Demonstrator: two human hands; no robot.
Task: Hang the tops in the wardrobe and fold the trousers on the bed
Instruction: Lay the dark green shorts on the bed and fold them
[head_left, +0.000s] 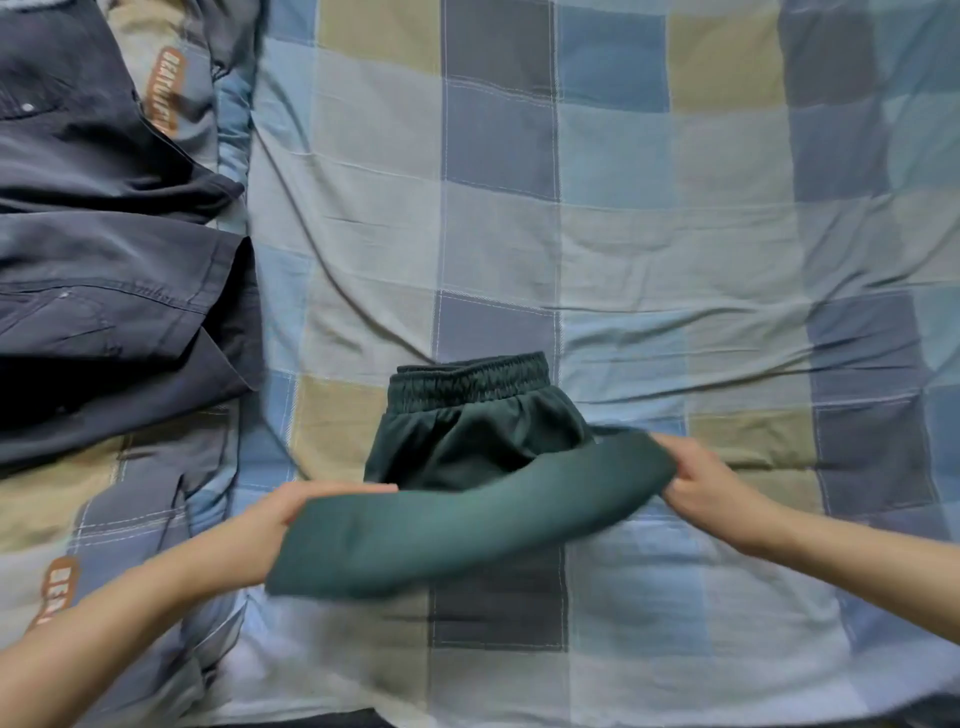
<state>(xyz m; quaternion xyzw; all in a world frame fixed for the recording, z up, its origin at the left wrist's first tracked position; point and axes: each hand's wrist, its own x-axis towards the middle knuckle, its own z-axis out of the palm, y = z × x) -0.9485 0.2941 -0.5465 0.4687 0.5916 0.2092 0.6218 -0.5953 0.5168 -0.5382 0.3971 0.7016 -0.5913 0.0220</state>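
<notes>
Item: green trousers (467, 525), mid-fold on bed (649, 234). My left hand (270, 514) and right hand (701, 483) each pinch an end; I'd lay it square against the waistband (472, 382).

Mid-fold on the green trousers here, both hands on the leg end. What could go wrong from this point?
1. The trousers are held only at the two ends by the left hand and right hand; the middle sags, so the fold may land crooked.
2. The waistband lies loose on the quilt; pulling could drag it out of line.
3. The dark clothes lie close on the left and may get caught.
</notes>
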